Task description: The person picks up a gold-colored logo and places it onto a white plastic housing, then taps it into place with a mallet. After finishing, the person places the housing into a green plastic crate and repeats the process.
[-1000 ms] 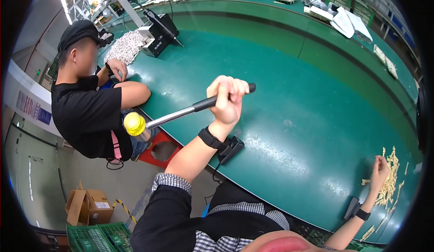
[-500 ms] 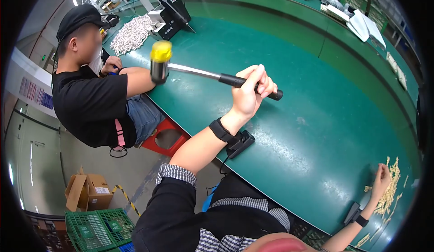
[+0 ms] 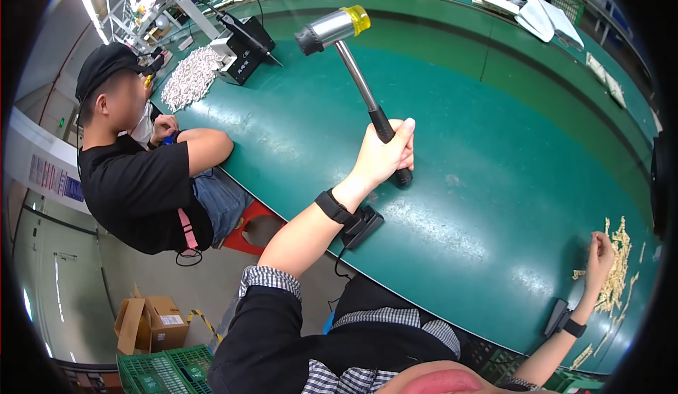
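The left hand (image 3: 383, 154) is clasping a hammer (image 3: 357, 76), probably stiff and head-heavy, by its black grip (image 3: 381, 122), the surest hold, above the green table (image 3: 470, 157), while the right hand (image 3: 600, 254), near yellow pieces (image 3: 619, 267), is presenting bent fingers, contents unclear.

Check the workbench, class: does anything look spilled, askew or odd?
The pale yellow pieces beside the right hand lie loose on the green table, with stragglers trailing toward its near edge, so they look possibly spilled. The hammer in the left hand shows no visible damage.
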Demonstrator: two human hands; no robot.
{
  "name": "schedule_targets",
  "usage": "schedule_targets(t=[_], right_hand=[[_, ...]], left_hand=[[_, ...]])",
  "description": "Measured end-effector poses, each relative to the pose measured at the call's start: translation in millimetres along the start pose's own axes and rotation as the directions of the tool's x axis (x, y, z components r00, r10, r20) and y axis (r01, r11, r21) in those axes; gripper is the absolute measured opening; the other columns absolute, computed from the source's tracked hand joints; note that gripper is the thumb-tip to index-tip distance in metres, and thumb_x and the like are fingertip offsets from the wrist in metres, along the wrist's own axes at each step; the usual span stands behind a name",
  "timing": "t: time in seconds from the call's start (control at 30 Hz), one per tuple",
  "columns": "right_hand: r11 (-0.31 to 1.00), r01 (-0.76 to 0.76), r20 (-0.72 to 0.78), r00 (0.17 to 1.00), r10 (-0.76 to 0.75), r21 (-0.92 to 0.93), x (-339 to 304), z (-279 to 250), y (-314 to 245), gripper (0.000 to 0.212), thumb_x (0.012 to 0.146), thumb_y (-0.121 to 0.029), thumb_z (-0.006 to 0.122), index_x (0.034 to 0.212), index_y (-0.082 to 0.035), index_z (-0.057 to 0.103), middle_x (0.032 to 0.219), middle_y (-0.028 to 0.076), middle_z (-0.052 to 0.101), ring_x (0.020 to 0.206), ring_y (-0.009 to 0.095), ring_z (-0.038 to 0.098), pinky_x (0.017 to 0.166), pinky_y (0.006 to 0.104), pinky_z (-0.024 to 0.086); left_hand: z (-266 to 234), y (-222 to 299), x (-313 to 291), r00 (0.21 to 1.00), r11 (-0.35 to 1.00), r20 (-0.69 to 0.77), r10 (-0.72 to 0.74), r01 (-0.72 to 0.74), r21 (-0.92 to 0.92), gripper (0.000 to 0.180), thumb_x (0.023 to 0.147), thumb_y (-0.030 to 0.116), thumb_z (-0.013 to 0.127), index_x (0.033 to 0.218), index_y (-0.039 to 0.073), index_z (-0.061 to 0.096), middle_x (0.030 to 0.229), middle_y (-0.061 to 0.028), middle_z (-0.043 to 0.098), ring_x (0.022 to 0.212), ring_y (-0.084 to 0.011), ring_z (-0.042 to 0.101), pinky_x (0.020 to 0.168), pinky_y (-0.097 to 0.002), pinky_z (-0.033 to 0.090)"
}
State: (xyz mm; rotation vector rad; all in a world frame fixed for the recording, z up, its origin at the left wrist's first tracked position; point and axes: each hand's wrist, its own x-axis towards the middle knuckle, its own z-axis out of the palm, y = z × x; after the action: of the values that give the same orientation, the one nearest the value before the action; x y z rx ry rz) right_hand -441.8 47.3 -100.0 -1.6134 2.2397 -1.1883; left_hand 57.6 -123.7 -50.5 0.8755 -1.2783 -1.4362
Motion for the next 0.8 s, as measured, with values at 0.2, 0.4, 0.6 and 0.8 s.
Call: schedule_targets(t=[0.2,0.4,0.6,0.8], right_hand=[[1.000,0.010,-0.013,1.000,-0.010,-0.012,-2.2,-0.8,-1.4,0.016,0.091,-0.012,0.052,0.091,0.001,0.061,0.070,-0.001,0.052,0.060,0.005,0.044,0.053,0.0211,0.035],[1.000,0.019,0.011,1.000,-0.019,-0.017,3.1,-4.9,2.1,0.016,0.091,-0.012,0.052,0.091,0.001,0.061,0.071,0.000,0.052,0.060,0.005,0.044,0.054,0.0210,0.036],[1.000,-0.003,-0.005,1.000,0.003,-0.003,0.9,0.6,6.1,0.016,0.091,-0.013,0.054,0.091,0.002,0.061,0.073,0.000,0.055,0.062,0.005,0.046,0.055,0.0204,0.037],[1.000,0.004,-0.003,1.000,-0.004,-0.005,0.0,-0.4,0.7,0.016,0.091,-0.012,0.054,0.091,0.002,0.061,0.073,0.001,0.055,0.062,0.006,0.047,0.055,0.0201,0.037]], left_hand=[[0.0,-3.2,1.5,0.999,0.993,-0.029,0.027,-0.024,0.119,0.041,0.095,0.030,0.051,0.064,0.004,0.045,0.049,0.0016,0.038,0.042,-0.0079,0.039,0.047,-0.0260,0.041],[-3.8,-12.1,5.2,0.987,0.963,0.012,0.160,-0.159,0.218,0.041,0.095,0.029,0.051,0.064,0.003,0.048,0.052,0.0011,0.042,0.047,-0.0073,0.042,0.047,-0.0247,0.039],[-6.6,-11.9,2.5,0.975,0.922,0.099,0.198,-0.219,0.320,0.037,0.095,0.026,0.052,0.067,0.002,0.053,0.056,0.0013,0.047,0.051,-0.0066,0.044,0.049,-0.0225,0.037],[3.2,-12.3,-5.1,0.976,0.926,0.158,0.149,-0.193,0.326,0.031,0.093,0.023,0.055,0.071,0.003,0.058,0.059,0.0028,0.048,0.054,-0.0047,0.043,0.051,-0.0213,0.035]])
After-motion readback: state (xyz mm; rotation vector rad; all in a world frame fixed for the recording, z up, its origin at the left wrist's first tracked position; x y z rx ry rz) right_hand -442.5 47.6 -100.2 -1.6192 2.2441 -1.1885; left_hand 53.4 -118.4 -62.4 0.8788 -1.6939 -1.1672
